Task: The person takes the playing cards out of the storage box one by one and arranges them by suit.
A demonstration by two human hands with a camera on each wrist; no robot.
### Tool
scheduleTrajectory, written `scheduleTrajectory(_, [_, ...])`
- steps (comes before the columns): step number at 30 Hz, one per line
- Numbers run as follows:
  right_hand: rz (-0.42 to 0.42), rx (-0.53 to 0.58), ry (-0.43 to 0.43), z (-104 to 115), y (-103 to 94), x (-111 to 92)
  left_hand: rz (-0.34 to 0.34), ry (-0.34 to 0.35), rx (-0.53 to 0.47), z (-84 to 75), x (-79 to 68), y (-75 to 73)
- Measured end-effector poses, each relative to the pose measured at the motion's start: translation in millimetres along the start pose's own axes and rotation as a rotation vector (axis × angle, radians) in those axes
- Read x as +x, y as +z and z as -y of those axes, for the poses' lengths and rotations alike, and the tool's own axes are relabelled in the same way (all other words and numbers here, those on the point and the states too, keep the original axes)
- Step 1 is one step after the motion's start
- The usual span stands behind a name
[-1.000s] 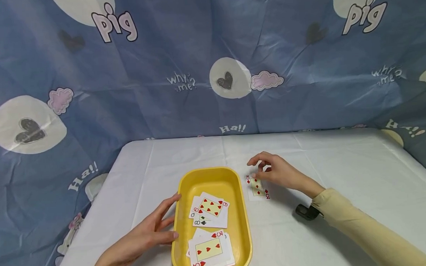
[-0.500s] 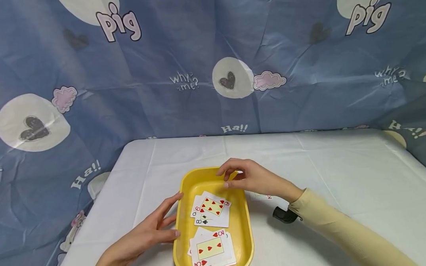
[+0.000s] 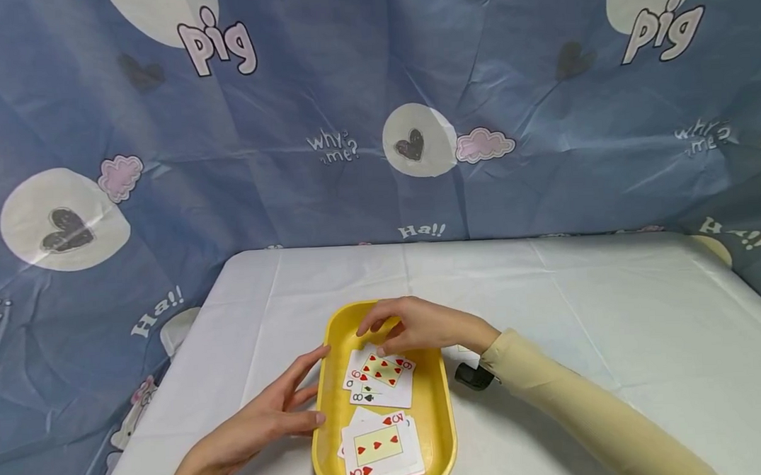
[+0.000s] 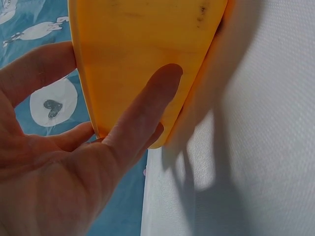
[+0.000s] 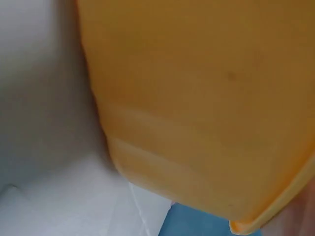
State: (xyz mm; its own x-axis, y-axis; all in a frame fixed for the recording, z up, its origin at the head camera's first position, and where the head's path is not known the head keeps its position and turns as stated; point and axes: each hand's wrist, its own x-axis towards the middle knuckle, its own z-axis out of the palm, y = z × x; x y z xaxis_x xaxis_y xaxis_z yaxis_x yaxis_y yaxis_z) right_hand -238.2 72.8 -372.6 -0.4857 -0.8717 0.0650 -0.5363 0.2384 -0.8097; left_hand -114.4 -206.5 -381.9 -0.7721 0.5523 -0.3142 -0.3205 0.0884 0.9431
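Note:
A yellow tray [image 3: 447, 412] stands on the white cloth with two groups of playing cards inside. On top of the far group is a six of hearts [image 3: 383, 370], over an eight of spades [image 3: 360, 398]; the near group shows a three of hearts [image 3: 378, 446]. My left hand [image 3: 261, 420] touches the tray's left side, its thumb [image 4: 152, 103] extended along the outer wall. Bent over the tray, my right hand [image 3: 416, 324] has thumb and forefinger apart, the thumb tip at the six of hearts' far edge. The right wrist view shows mostly tray wall [image 5: 197, 98].
Right of the tray lies another playing card [image 3: 462, 354], mostly hidden by my right wrist. A black wrist device [image 3: 474, 376] hangs under the beige sleeve [image 3: 572, 392]. Behind the white-covered table [image 3: 612, 291] hangs a blue printed cloth [image 3: 328, 197].
My right hand has moved left from the ten of diamonds on the table, over the tray's right rim and down to the far cards. My left hand stays at the tray.

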Motion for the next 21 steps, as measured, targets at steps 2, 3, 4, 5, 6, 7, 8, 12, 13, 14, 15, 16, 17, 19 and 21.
scheduleTrajectory(2, [0.037, -0.029, 0.010, -1, -0.6, 4, 0.005, 0.001, -0.003, 0.1, 0.0, 0.3])
scheduleTrajectory(3, [0.056, -0.042, 0.020, -1, -0.8, 5, 0.006, 0.001, -0.004, 0.0, 0.1, 0.4])
scheduleTrajectory(4, [0.075, -0.052, 0.030, -1, -0.9, 7, 0.007, 0.001, -0.004, -0.2, 0.2, 0.5])
scheduleTrajectory(5, [0.095, -0.062, 0.044, -1, -0.9, 9, 0.007, 0.001, -0.004, -0.5, 0.4, 0.5])
scheduleTrajectory(6, [0.112, -0.071, 0.057, -2, -0.7, 11, 0.007, 0.000, -0.002, -0.9, 0.6, 0.7])
scheduleTrajectory(7, [0.128, -0.083, 0.067, -1, -0.2, 13, 0.006, -0.003, -0.002, -1.6, 0.4, 0.8])
scheduleTrajectory(8, [0.144, -0.106, 0.075, -1, 0.5, 15, 0.004, -0.005, -0.002, -2.2, 0.4, 1.0])
scheduleTrajectory(12, [0.207, -0.205, 0.097, -2, 4.5, 21, -0.003, -0.013, 0.000, -3.8, 1.0, 1.7])
scheduleTrajectory(13, [0.221, -0.235, 0.107, -1, 5.7, 22, -0.004, -0.016, -0.001, -4.0, 1.1, 1.9])
scheduleTrajectory(14, [0.235, -0.261, 0.118, -1, 7.1, 23, -0.005, -0.017, 0.000, -3.9, 1.0, 2.0])
scheduleTrajectory(15, [0.247, -0.281, 0.128, -1, 8.5, 24, -0.006, -0.017, 0.000, -3.6, 0.8, 2.3])
scheduleTrajectory(16, [0.255, -0.299, 0.141, -1, 9.8, 25, -0.007, -0.018, -0.002, -3.5, 0.4, 2.5])
scheduleTrajectory(17, [0.260, -0.311, 0.154, 0, 11.0, 25, -0.007, -0.018, -0.004, -3.4, 0.0, 2.6])
scheduleTrajectory(19, [0.264, -0.324, 0.171, 0, 13.2, 26, -0.006, -0.014, -0.011, -2.8, -0.6, 2.7])
scheduleTrajectory(21, [0.262, -0.326, 0.177, 0, 15.0, 27, -0.007, -0.009, -0.018, -2.1, -1.2, 2.8])
